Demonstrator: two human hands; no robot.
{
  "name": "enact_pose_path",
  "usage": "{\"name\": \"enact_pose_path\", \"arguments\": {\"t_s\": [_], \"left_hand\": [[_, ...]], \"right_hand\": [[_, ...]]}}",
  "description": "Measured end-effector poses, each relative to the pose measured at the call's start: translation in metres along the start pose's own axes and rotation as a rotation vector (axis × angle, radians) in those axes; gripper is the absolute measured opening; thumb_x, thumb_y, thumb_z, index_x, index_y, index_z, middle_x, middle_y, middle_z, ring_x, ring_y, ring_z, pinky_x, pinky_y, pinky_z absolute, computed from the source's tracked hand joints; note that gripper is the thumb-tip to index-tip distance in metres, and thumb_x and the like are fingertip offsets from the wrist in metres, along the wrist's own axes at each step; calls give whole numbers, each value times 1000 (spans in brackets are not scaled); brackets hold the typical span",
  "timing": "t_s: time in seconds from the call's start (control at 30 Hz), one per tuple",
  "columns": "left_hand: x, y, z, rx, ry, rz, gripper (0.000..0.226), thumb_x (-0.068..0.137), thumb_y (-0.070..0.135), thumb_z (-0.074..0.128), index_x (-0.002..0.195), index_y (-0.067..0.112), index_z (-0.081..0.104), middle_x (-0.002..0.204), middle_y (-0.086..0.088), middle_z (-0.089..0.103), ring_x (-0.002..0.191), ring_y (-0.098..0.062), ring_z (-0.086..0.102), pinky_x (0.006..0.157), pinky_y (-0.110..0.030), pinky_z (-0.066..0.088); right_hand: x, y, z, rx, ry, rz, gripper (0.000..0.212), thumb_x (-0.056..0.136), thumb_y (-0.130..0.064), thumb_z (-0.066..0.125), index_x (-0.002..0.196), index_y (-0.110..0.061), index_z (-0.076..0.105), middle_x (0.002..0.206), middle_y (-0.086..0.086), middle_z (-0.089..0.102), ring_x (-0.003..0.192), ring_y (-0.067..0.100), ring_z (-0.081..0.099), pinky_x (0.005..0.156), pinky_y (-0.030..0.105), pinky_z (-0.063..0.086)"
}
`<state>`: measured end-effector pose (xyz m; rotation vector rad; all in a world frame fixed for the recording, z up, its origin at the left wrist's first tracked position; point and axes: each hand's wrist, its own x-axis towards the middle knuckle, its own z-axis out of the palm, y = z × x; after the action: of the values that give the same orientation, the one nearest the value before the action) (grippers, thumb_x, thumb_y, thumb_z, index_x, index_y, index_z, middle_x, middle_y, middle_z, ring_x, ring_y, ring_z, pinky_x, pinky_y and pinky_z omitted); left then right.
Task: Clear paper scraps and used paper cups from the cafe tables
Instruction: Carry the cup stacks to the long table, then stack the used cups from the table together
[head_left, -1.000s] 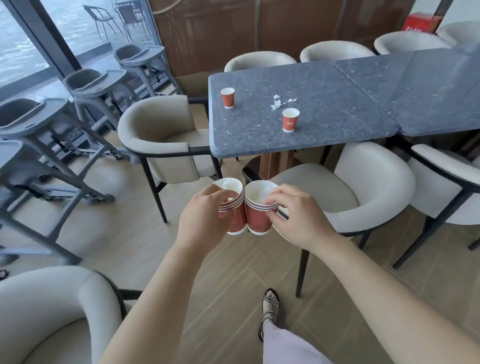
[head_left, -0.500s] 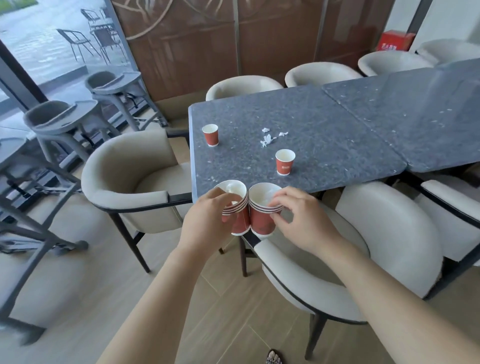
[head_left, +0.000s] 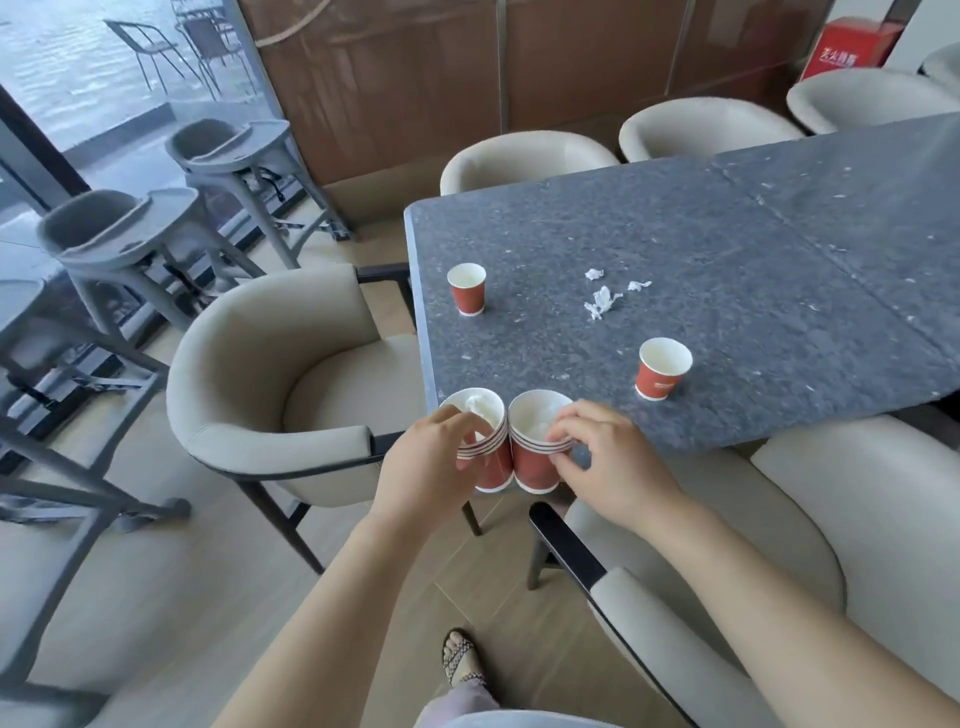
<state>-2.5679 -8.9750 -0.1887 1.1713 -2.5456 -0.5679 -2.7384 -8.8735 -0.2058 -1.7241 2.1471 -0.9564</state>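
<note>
My left hand (head_left: 426, 467) grips a stack of nested red paper cups (head_left: 485, 447) with white paper inside. My right hand (head_left: 608, 462) grips a second such stack (head_left: 535, 447) pressed against the first, both held over the near corner of a dark speckled table (head_left: 727, 249). On the table stand two single red cups: one (head_left: 467, 288) near the left edge, another (head_left: 662, 368) toward the front. Several white paper scraps (head_left: 602, 299) lie between them.
Beige armchairs ring the table: one (head_left: 280, 389) at the left end, one (head_left: 779, 561) at the front right under my right arm, others (head_left: 524, 158) behind. Grey high chairs (head_left: 119, 234) stand at the left by the window. A red box (head_left: 847, 47) sits far right.
I have come closer to the table, so it and the single cups appear larger and nearer. Both hands still hold the two cup stacks side by side.
</note>
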Motion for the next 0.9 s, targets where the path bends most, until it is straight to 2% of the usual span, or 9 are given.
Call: {"name": "enact_pose_path", "arguments": {"t_s": [0.13, 0.33, 0.47, 0.67, 0.77, 0.9], "left_hand": [[39, -46, -1, 18, -36, 3, 24, 74, 14, 63, 94, 28, 64, 96, 11, 61, 80, -19, 60, 59, -32, 49], [91, -96, 1, 20, -88, 7, 19, 75, 20, 66, 92, 29, 63, 94, 12, 62, 67, -15, 59, 55, -30, 49], [121, -109, 9, 35, -111, 25, 16, 76, 22, 65, 91, 28, 62, 95, 12, 62, 78, -17, 61, 54, -27, 46], [157, -101, 49, 41, -248, 44, 21, 80, 22, 62, 98, 31, 61, 104, 13, 60, 88, -15, 59, 58, -26, 41], [167, -93, 68, 53, -284, 47, 19, 81, 21, 62, 98, 29, 61, 103, 12, 59, 90, -16, 58, 59, -28, 45], [186, -87, 85, 75, -285, 51, 13, 82, 23, 61, 94, 26, 61, 98, 10, 59, 88, -16, 58, 56, -26, 38]], "right_hand": [[47, 1, 38, -12, -37, 36, 9, 74, -6, 68, 82, -11, 67, 95, -2, 62, 92, 18, 56, 80, 24, 43], [99, 11, 75, 3, -59, 115, 9, 74, -11, 72, 79, -13, 65, 95, -3, 62, 94, 17, 56, 81, 28, 45], [116, 31, 75, 14, -16, 217, 11, 72, -10, 74, 76, -12, 63, 92, -1, 63, 92, 20, 57, 79, 33, 47], [128, 72, 70, -91, -35, 391, 10, 75, -14, 72, 78, -13, 62, 94, -1, 62, 94, 22, 55, 73, 34, 46], [133, 86, 71, -126, -83, 423, 9, 77, -15, 70, 79, -14, 61, 96, -1, 61, 96, 22, 54, 72, 33, 45], [144, 103, 72, -115, -115, 432, 9, 78, -14, 69, 78, -14, 60, 97, -2, 60, 95, 21, 52, 72, 32, 44]]}}
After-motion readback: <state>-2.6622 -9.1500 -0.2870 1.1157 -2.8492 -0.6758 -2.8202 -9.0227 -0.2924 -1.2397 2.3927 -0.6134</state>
